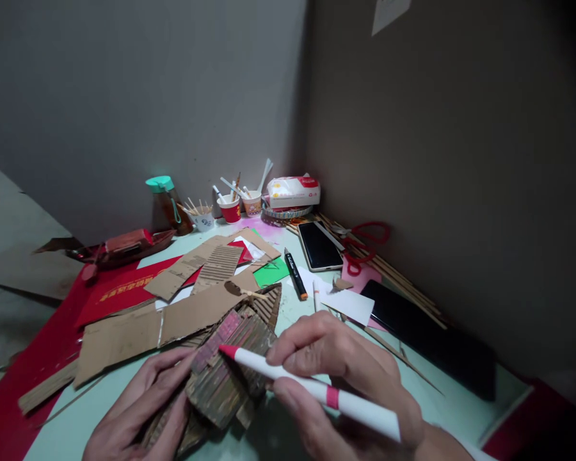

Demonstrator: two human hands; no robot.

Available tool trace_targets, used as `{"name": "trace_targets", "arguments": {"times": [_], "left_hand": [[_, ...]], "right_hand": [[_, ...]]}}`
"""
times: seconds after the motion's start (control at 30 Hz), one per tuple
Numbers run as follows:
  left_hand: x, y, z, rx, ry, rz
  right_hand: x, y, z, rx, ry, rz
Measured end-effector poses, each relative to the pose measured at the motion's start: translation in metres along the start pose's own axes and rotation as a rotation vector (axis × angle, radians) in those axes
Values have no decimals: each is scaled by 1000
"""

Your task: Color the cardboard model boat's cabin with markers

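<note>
1. Your right grip is pinched around a pink-tipped marker, thumb below the barrel and fingers above, with the nib poking out ahead of it toward your other hand.
2. Your left grip has the corrugated-cardboard model by its near-left side. So the model sits between your two grips, tilted, with its ridged face turned up at you.
3. Progress-wise: you've got a pink patch on that face, just beyond your left fingertips. Looks a bit streaky to me, with brown showing through in places.
4. The nib is right at the patch's near edge. Honestly can't tell whether it's touching or just above.
5. What's left, if that whole face is meant to be pink: most of it, I'd say. The part nearer you and the stretch over by your right grip look mostly brown. Can't see the underside, so no clue there.
6. Build looks fairly far along, layered strips and all. Loose cardboard pieces lie on the desk beyond your left grip; no idea if they belong to it.
7. Beyond your right grip there's a black marker and red-handled scissors, both out of hand.
</note>
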State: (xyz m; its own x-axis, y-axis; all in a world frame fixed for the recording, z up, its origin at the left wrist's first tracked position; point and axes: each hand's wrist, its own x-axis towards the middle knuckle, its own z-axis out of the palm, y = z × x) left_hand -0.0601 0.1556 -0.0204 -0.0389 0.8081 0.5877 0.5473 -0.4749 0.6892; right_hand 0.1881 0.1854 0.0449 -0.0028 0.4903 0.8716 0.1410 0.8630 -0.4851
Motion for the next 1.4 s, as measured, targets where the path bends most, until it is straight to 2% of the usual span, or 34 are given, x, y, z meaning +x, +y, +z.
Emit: {"name": "trace_targets", "arguments": {"times": [0.1,0.17,0.4,0.5,0.6,0.8,1.0,1.2,1.4], "left_hand": [[0,-14,-11,66,-114,113],[-1,-19,-14,106,-153,138],[-2,-1,-2,61,-49,-38],[-2,-5,-7,85,-105,56],[0,-12,-12,124,-120,107],[1,-14,-11,112,-144,53],[2,-8,-8,122,-92,20],[6,0,-6,116,-70,51],[8,4,-4,107,-77,25]], "right_hand": [[-3,0,0,31,-50,5],[-1,0,0,28,-81,-14],[5,-1,-5,-36,-41,32],[3,-2,-5,6,-87,-12],[2,-1,-5,-5,-83,11],[3,0,-4,11,-104,-13],[0,-2,-3,-29,-70,48],[-2,-4,-2,1,-124,12],[2,-8,-7,-30,-74,76]]}}
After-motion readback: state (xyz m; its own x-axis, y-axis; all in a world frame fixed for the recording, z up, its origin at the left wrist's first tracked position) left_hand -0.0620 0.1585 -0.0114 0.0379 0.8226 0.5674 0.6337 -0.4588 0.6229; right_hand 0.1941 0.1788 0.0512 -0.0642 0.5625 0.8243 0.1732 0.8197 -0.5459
